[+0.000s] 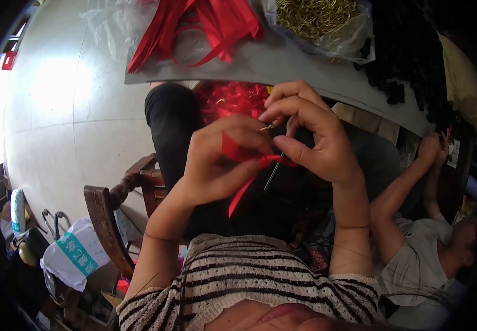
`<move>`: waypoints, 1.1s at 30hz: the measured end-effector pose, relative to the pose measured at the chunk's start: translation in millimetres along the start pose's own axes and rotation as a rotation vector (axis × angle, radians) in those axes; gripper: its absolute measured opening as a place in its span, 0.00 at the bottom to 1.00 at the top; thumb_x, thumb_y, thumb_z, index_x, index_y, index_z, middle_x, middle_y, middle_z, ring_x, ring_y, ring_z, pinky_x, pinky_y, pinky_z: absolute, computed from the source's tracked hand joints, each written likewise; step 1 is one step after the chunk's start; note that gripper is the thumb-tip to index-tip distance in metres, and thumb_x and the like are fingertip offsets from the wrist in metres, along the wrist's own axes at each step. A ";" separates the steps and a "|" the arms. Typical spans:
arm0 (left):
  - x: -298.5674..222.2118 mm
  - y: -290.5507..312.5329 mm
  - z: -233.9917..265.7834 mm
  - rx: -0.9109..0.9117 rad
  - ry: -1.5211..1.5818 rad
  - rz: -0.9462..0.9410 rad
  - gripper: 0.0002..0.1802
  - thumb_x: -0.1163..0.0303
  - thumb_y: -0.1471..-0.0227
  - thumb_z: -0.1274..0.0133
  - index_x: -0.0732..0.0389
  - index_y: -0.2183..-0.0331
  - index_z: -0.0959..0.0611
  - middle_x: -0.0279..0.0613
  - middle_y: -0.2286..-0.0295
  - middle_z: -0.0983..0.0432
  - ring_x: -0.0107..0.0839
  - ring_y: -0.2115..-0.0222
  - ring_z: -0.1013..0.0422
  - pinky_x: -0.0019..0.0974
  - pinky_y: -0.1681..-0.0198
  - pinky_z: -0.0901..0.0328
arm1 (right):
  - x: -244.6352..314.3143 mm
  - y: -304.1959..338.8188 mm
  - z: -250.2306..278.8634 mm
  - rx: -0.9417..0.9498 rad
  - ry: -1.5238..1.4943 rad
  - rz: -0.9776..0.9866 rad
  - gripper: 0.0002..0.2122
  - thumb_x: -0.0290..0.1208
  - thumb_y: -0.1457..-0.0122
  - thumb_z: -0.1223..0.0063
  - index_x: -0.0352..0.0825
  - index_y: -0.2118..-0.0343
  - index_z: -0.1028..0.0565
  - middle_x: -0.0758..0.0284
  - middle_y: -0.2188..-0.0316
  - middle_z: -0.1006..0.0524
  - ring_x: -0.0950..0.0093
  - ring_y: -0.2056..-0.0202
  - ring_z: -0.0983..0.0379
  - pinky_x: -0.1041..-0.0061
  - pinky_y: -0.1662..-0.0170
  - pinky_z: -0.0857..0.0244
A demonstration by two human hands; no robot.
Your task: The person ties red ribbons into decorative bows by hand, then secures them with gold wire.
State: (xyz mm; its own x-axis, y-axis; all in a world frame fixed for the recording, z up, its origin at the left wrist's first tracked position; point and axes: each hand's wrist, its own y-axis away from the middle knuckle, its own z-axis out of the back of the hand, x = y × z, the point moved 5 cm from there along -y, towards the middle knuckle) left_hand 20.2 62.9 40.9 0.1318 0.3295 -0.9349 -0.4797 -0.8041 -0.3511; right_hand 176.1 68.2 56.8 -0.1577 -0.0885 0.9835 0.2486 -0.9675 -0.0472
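Observation:
My left hand [216,157] is closed on a red ribbon [240,197], pinched between thumb and fingers. One ribbon end hangs below the thumb; another part sticks up over the fingers. Close beside it, my right hand [315,132] has its fingers curled, with the thumb by a thin metal rod [272,176]. This rod slants down past the ribbon's folded part, and its upper end is hidden by the thumb. A small gold-coloured piece [266,128] shows between the two hands; which hand bears it I cannot tell.
Ahead, a grey table [304,60] bears a bundle of red ribbons [205,27], a plastic bag of gold-coloured pieces [318,19] and a black heap [401,49]. Below its edge is a container of red ribbon pieces [230,102]. A wooden chair [103,220] stands left; a co-worker [415,243] sits right.

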 end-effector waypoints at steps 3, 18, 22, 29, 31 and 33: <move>11.7 6.1 -4.3 -0.012 0.249 0.126 0.06 0.75 0.57 0.43 0.64 0.72 0.21 0.41 0.70 0.27 0.29 0.68 0.29 0.29 0.64 0.35 | -11.0 5.0 -2.4 0.008 -0.411 0.005 0.04 0.22 0.51 0.48 0.32 0.71 0.29 0.69 0.64 0.30 0.83 0.71 0.34 0.87 0.69 0.39; 39.0 31.7 -10.7 -0.262 1.046 0.665 0.07 0.74 0.51 0.46 0.59 0.66 0.24 0.30 0.76 0.28 0.16 0.76 0.33 0.20 0.74 0.41 | 0.9 14.8 -13.0 -0.056 0.045 0.042 0.02 0.20 0.49 0.45 0.30 0.71 0.25 0.69 0.76 0.25 0.86 0.74 0.31 0.87 0.71 0.38; 35.9 27.0 -14.8 -0.026 0.773 0.525 0.05 0.76 0.52 0.45 0.61 0.69 0.21 0.32 0.78 0.27 0.16 0.79 0.34 0.20 0.80 0.45 | -5.0 8.0 -11.5 0.035 -0.118 -0.057 0.03 0.20 0.49 0.45 0.31 0.70 0.25 0.70 0.77 0.25 0.86 0.74 0.30 0.87 0.71 0.38; 42.7 31.2 -3.0 -0.325 0.930 0.680 0.07 0.77 0.52 0.45 0.66 0.67 0.22 0.38 0.79 0.26 0.19 0.85 0.35 0.20 0.84 0.45 | -5.8 12.1 -22.5 -0.118 0.029 0.050 0.07 0.19 0.50 0.44 0.31 0.67 0.24 0.68 0.76 0.25 0.82 0.74 0.28 0.86 0.73 0.36; 39.3 28.9 -1.6 -0.296 0.788 0.677 0.07 0.76 0.51 0.45 0.67 0.67 0.22 0.38 0.79 0.26 0.18 0.85 0.35 0.21 0.85 0.44 | 0.7 19.7 -23.6 -0.159 0.152 0.093 0.07 0.18 0.50 0.45 0.31 0.67 0.23 0.67 0.75 0.24 0.81 0.73 0.27 0.85 0.74 0.34; 34.6 26.4 0.7 -0.298 0.641 0.617 0.07 0.75 0.51 0.45 0.67 0.67 0.23 0.38 0.78 0.26 0.19 0.84 0.34 0.21 0.83 0.42 | -5.6 24.0 -21.9 -0.138 -0.034 -0.063 0.07 0.18 0.51 0.43 0.28 0.68 0.23 0.64 0.74 0.23 0.79 0.74 0.25 0.84 0.73 0.32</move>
State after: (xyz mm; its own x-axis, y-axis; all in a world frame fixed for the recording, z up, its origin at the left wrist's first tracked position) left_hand 11.5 53.4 -0.7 0.4236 -0.4612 -0.7797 -0.3936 -0.8689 0.3001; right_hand 162.1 40.2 46.3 -0.1357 -0.0211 0.9905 0.1053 -0.9944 -0.0068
